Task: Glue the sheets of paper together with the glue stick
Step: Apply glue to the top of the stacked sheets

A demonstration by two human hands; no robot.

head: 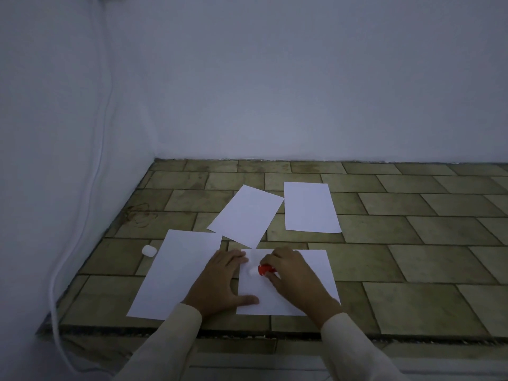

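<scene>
Several white sheets lie on the tiled floor. My right hand (292, 273) grips a red glue stick (266, 270), its white tip touching the near right sheet (310, 284) close to that sheet's left edge. My left hand (220, 281) lies flat, fingers spread, pressing the left edge of the same sheet; its palm bridges the gap to the near left sheet (173, 273). Two more sheets lie farther away: a tilted one (246, 215) and a straight one (310, 207). The glue stick's white cap (149, 250) rests on the floor left of the near left sheet.
A white wall meets the floor on the left and at the back. A white cable (82, 229) hangs down the left wall and loops onto the floor. The tiled surface ends in a step edge (275, 336) just in front of my arms.
</scene>
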